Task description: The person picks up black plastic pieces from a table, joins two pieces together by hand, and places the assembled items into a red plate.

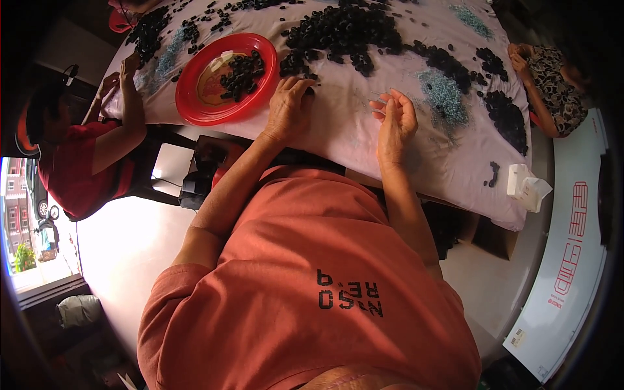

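Observation:
My left hand (289,109) is at the near part of the cloth-covered table, just right of a red plastic basin (188,99). Its fingers are closed on a small black round part, which shows partly at the fingertips. To the right, my right hand (397,123) is raised over the cloth with its thumb and fingers drawn together. Whatever it pinches is too small to make out. In the basin lies a heap of black round parts (242,77). Near my right hand is a pile of small pale-blue pieces (443,97).
A large heap of black parts (344,29) covers the far middle, with more at the right. A white tissue box (520,182) stands at the right corner. One person (84,149) works at the left, another (556,88) at the right, beside a long white cabinet (565,247).

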The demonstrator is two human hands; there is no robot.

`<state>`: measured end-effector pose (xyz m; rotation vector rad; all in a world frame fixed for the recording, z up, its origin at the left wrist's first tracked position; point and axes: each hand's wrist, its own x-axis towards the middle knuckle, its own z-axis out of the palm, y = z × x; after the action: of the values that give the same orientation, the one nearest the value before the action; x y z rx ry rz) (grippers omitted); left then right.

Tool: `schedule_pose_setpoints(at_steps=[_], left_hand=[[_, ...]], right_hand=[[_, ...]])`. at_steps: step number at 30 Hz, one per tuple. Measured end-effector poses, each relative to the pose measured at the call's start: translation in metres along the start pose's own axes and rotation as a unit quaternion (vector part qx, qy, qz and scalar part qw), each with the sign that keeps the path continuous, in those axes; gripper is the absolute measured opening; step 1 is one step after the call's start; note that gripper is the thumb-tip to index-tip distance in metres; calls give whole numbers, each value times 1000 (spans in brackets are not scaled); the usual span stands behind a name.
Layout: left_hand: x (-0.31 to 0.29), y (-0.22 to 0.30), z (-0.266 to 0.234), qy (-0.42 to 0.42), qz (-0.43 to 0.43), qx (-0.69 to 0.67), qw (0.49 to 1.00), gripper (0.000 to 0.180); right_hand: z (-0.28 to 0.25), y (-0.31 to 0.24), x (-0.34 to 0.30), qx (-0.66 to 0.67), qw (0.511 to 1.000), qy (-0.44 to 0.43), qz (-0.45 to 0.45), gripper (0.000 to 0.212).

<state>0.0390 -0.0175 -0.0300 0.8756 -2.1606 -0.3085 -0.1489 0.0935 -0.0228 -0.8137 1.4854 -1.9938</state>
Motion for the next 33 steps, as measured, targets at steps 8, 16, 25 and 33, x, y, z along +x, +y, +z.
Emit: schedule_pose_setpoints(at_steps=[8, 16, 25, 33], left_hand=[[5, 13, 1, -56, 16, -29, 998, 32], [28, -8, 0, 15, 3, 68, 998, 21], [27, -5, 0, -5, -9, 101, 995, 23], [36, -6, 7, -17, -12, 135, 991, 17]], right_hand=[[3, -1, -3, 0, 1000, -11, 11, 26], [0, 1, -1, 2, 1000, -17, 19, 26], [2, 1, -1, 5, 1000, -19, 24, 26], [2, 1, -1, 7, 1000, -18, 24, 25]])
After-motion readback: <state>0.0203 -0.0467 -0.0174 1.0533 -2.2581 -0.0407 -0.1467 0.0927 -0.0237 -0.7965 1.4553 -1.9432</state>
